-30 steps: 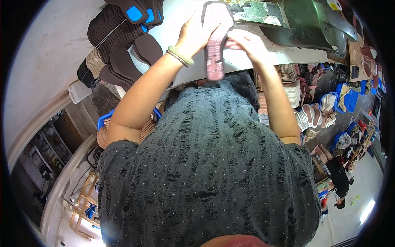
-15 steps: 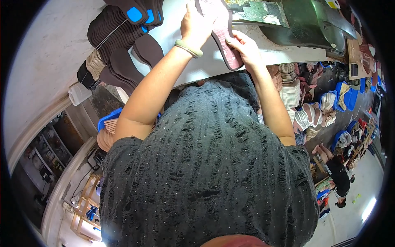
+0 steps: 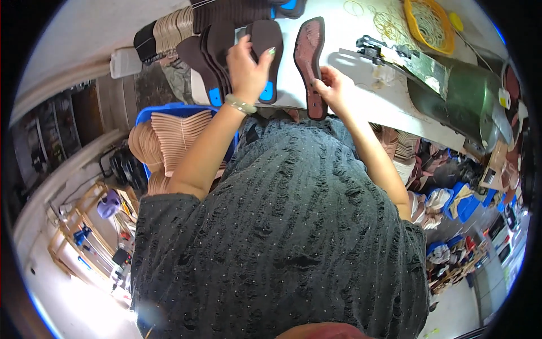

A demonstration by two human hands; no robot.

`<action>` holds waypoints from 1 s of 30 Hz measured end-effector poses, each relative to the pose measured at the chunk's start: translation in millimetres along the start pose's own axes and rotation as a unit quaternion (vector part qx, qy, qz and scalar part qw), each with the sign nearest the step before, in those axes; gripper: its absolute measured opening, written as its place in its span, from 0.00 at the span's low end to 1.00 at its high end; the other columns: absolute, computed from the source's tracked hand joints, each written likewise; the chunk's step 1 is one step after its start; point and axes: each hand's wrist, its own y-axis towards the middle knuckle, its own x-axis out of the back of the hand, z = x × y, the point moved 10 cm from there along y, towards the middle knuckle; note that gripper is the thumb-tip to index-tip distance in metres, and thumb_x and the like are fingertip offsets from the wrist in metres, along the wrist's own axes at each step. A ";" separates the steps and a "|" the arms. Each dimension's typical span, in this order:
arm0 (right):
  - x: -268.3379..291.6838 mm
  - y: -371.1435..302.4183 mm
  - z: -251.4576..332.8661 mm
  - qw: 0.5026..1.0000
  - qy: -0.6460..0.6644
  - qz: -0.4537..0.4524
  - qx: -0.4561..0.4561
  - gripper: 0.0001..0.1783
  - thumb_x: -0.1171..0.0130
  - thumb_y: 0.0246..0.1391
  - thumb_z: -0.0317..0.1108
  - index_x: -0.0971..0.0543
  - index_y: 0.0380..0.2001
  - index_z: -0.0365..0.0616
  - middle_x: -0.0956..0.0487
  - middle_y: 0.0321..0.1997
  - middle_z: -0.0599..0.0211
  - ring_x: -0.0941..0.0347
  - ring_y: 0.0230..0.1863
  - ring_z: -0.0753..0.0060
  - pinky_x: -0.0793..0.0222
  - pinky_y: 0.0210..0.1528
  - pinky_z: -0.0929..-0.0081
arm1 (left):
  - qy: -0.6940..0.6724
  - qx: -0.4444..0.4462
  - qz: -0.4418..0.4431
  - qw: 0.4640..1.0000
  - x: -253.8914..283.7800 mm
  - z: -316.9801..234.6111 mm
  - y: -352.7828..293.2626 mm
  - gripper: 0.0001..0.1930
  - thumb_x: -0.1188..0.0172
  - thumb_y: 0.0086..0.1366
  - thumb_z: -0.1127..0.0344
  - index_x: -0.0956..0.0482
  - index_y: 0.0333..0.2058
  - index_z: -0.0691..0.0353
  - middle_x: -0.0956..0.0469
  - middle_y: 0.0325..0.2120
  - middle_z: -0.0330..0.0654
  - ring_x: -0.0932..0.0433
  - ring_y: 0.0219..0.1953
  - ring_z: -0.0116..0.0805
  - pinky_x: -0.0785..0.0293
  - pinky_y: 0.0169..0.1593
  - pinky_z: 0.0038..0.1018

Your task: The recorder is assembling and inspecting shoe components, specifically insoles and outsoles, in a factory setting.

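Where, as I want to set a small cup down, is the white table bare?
Bare white table shows between the pinkish sole and black fitting; a narrower strip lies between that sole and the dark soles. Crowded: left, with those; right, with the green machine; upper right, with loose bands and a yellow basket.

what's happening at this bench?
A person's right hand holds a dark-rimmed reddish shoe sole by its edge at the white table. The left hand, thumb and fingers spread, is over dark brown insoles; contact is unclear. A yellow basket sits toward the table's far right.
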 end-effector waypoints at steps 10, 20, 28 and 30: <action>-105.1 29.1 89.5 0.970 -0.136 0.083 0.186 0.25 0.39 0.48 0.42 0.27 0.45 0.35 0.22 0.37 0.48 0.24 0.38 0.46 0.28 0.40 0.59 | 0.176 0.142 -0.102 0.969 57.1 89.8 -40.9 0.30 0.35 0.50 0.61 0.33 0.52 0.62 0.36 0.47 0.52 0.38 0.51 0.53 0.41 0.55 0.43; -227.1 77.2 71.2 0.949 -0.196 0.209 0.130 0.48 0.33 0.40 0.49 0.42 0.56 0.28 0.22 0.38 0.42 0.25 0.41 0.44 0.30 0.45 0.58 | 0.100 0.124 -0.082 0.984 56.5 113.8 -50.5 0.13 0.47 0.59 0.68 0.22 0.43 0.57 0.29 0.34 0.47 0.29 0.39 0.45 0.33 0.48 0.35; -171.5 23.0 89.2 0.906 0.144 0.393 0.068 0.29 0.33 0.42 0.41 0.26 0.46 0.37 0.20 0.32 0.60 0.25 0.31 0.69 0.30 0.38 0.74 | -0.350 0.289 0.028 0.891 52.8 74.3 -40.5 0.20 0.44 0.64 0.56 0.26 0.44 0.69 0.24 0.33 0.40 0.28 0.32 0.24 0.30 0.38 0.22; -149.2 18.9 59.8 0.937 0.083 0.339 0.026 0.19 0.34 0.43 0.38 0.21 0.37 0.36 0.20 0.28 0.63 0.27 0.28 0.75 0.31 0.35 0.76 | -0.491 0.250 0.130 0.824 32.2 36.2 -29.8 0.16 0.43 0.64 0.61 0.26 0.45 0.67 0.24 0.34 0.36 0.29 0.34 0.18 0.31 0.38 0.17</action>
